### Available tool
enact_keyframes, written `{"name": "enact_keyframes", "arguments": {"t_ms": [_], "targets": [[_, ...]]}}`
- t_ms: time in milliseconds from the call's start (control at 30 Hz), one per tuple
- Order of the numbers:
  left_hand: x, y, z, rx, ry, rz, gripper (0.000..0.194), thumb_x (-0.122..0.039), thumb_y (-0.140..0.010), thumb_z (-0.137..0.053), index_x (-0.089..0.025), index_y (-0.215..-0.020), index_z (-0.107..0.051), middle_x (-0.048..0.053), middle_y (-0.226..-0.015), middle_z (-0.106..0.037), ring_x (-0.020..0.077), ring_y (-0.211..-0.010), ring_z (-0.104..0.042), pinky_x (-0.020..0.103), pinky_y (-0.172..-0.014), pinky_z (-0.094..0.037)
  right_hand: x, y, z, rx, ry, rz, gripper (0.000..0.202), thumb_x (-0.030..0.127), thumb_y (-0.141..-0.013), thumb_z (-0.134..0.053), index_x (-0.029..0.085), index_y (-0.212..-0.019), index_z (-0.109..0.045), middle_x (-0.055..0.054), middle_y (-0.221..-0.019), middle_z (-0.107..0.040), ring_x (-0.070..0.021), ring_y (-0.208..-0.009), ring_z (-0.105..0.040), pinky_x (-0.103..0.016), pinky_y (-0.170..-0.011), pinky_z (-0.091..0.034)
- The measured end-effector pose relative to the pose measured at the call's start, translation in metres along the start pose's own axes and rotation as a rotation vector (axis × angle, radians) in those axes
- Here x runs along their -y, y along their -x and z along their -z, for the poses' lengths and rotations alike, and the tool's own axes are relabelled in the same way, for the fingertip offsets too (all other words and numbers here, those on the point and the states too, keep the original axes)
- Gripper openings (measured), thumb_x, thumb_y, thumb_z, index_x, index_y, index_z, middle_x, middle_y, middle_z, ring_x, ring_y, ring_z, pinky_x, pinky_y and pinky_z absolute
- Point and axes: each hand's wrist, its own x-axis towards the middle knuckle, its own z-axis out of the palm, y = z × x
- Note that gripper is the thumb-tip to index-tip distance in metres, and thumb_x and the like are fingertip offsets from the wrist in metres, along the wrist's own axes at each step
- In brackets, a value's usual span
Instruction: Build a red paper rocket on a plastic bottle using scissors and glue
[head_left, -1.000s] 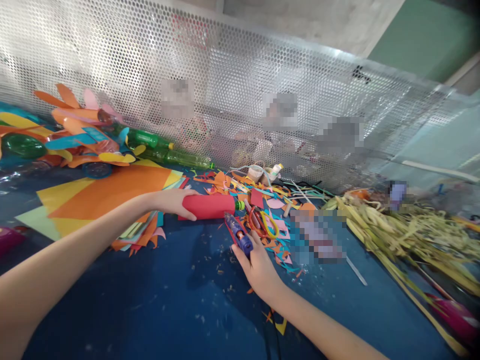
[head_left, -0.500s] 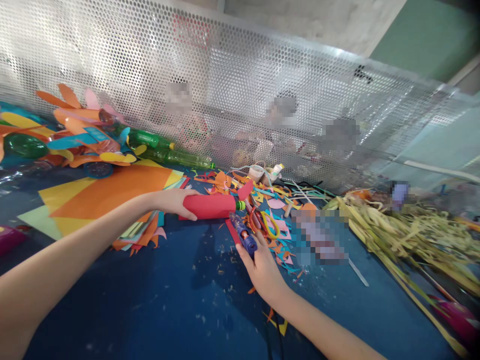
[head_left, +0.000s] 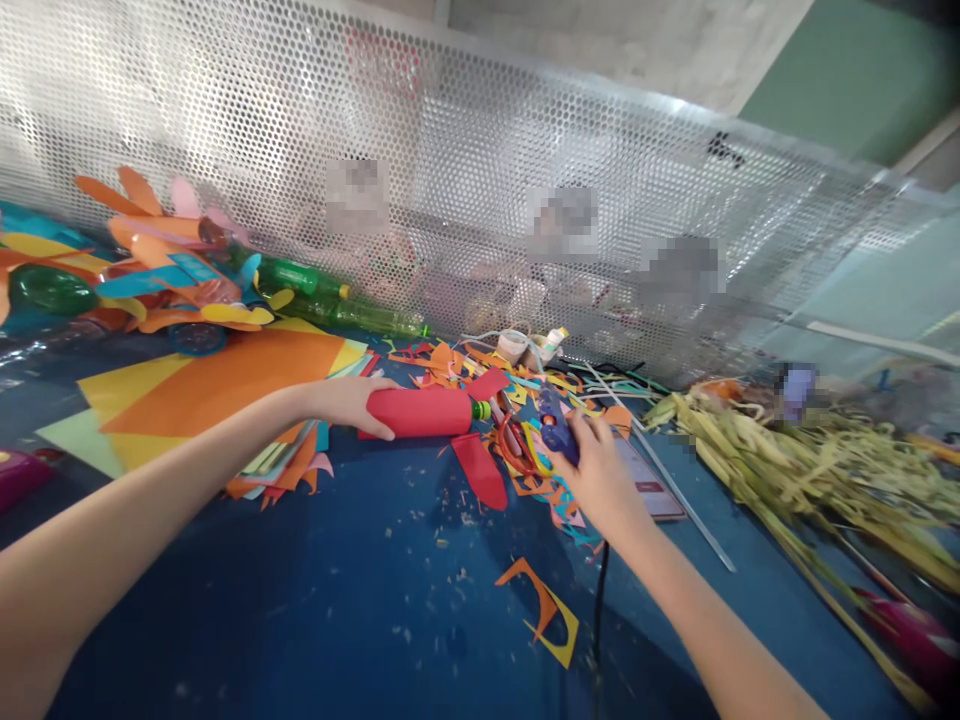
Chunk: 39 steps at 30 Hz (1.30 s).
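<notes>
My left hand [head_left: 351,405] is closed around the base of a bottle wrapped in red paper [head_left: 424,412], which lies on its side with its green cap to the right. Red paper petals sit by the cap end: one petal [head_left: 481,472] points toward me, another [head_left: 487,384] points away. Further right, my right hand [head_left: 600,470] grips a blue glue gun [head_left: 556,428], held above scissors [head_left: 516,445] with red and yellow handles and paper scraps. A black cord [head_left: 600,600] hangs below that hand.
Orange and yellow paper sheets [head_left: 225,375] lie left. Behind them are paper-decorated bottles [head_left: 187,270] and green bottles [head_left: 375,318]. A perforated metal panel [head_left: 465,150] stands at the back, with people visible beyond. Dried leaf strips [head_left: 810,450] and a long stick [head_left: 679,490] are at right.
My right hand has moved the glue gun right and slightly away, from beside the bottle's cap to above the scraps. The near red petal is uncovered. My left hand stays put.
</notes>
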Motion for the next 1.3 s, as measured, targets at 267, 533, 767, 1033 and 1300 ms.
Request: {"name": "enact_keyframes", "arguments": {"t_ms": [267,533,767,1033,1300], "targets": [[0.0,-0.001,0.001,0.015,0.012,0.009,0.087,-0.062,-0.06,-0.058,-0.027,-0.135,-0.031,0.008,-0.132,-0.046,0.0316,-0.118,-0.042,0.036,-0.093,-0.034,-0.056,-0.02,-0.021,0.278,0.237,0.17,0.037,0.021,-0.073,-0.058,0.016,-0.109,-0.05,-0.013,-0.112,-0.044,-0.0244,-0.082,-0.061,-0.035,-0.066,-0.048],[-0.004,0.002,0.003,0.01,0.033,-0.011,0.089,-0.065,-0.058,-0.058,-0.025,-0.134,-0.033,0.009,-0.132,-0.044,0.03,-0.116,-0.043,0.035,-0.092,-0.034,-0.057,-0.024,-0.023,0.188,0.083,0.181,0.032,0.021,-0.081,-0.043,0.015,-0.111,-0.051,-0.013,-0.112,-0.051,-0.0246,-0.104,-0.053,-0.038,-0.088,-0.041],[-0.003,0.001,0.002,0.001,0.035,-0.019,0.087,-0.063,-0.059,-0.058,-0.026,-0.134,-0.033,0.008,-0.132,-0.045,0.0305,-0.117,-0.043,0.035,-0.093,-0.034,0.023,-0.017,-0.024,0.259,-0.151,0.365,0.017,0.024,-0.087,-0.045,0.02,-0.096,-0.059,-0.005,-0.095,-0.064,-0.0188,-0.091,-0.057,-0.032,-0.082,-0.045],[0.0,0.001,0.002,0.002,0.02,-0.019,0.09,-0.065,-0.059,-0.057,-0.024,-0.134,-0.032,0.009,-0.136,-0.041,0.0299,-0.119,-0.042,0.035,-0.095,-0.033,0.057,-0.02,-0.058,0.153,-0.059,0.287,0.014,0.015,-0.083,-0.047,0.016,-0.084,-0.061,-0.01,-0.087,-0.058,-0.0255,-0.094,-0.052,-0.041,-0.084,-0.042],[0.0,0.0,0.001,0.003,0.026,-0.005,0.093,-0.067,-0.058,-0.057,-0.022,-0.135,-0.031,0.011,-0.138,-0.038,0.0298,-0.121,-0.039,0.037,-0.098,-0.03,0.052,-0.015,-0.059,0.151,-0.141,0.267,0.017,0.012,-0.08,-0.051,0.016,-0.095,-0.056,-0.007,-0.088,-0.059,-0.0228,-0.089,-0.052,-0.037,-0.08,-0.045]]}}
